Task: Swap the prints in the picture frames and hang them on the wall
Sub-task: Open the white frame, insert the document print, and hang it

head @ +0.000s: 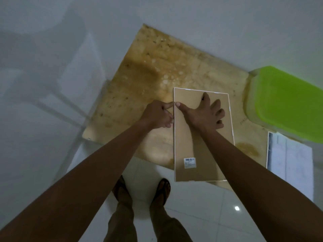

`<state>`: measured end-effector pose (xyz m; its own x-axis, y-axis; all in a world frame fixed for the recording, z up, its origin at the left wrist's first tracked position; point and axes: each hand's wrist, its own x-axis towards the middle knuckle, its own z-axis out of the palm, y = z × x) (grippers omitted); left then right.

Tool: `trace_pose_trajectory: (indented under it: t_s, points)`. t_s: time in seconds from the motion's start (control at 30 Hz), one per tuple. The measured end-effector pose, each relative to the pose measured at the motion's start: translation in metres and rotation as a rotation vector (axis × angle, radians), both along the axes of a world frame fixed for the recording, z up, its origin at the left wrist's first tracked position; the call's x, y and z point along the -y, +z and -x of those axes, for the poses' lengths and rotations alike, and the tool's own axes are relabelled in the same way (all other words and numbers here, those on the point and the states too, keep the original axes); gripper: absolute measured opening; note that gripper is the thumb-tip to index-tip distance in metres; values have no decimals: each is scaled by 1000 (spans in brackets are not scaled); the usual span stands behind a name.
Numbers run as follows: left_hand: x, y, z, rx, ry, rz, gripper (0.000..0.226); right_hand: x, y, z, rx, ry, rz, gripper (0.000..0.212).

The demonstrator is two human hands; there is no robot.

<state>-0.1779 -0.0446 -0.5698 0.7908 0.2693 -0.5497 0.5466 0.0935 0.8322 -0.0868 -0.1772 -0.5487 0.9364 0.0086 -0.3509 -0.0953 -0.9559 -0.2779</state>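
One frame (201, 151), face-down; right hand (204, 114) presses, left hand (155, 114) grips edge.

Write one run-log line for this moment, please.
white-edged picture frame face down on stained wooden table | right hand pressing flat on its brown backing board | left hand fingers curled on its left edge

A stained, pale-brown tabletop (157, 70) fills the centre. A bright green plastic object (286, 102) sits at three o'clock. Glossy white floor tiles (201, 206) show at six o'clock.
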Motion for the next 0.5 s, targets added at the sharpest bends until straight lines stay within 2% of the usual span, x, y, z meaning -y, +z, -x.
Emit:
trace_pose_trajectory:
  t_s: [0.23,0.5]
  points:
    - [-33,6,-20,-47,-183,15,56,-13,-1,11,2,-152,-28,124]
    - [-35,8,-21,-58,-201,1,58,-14,3,12,-11,-172,-34,125]
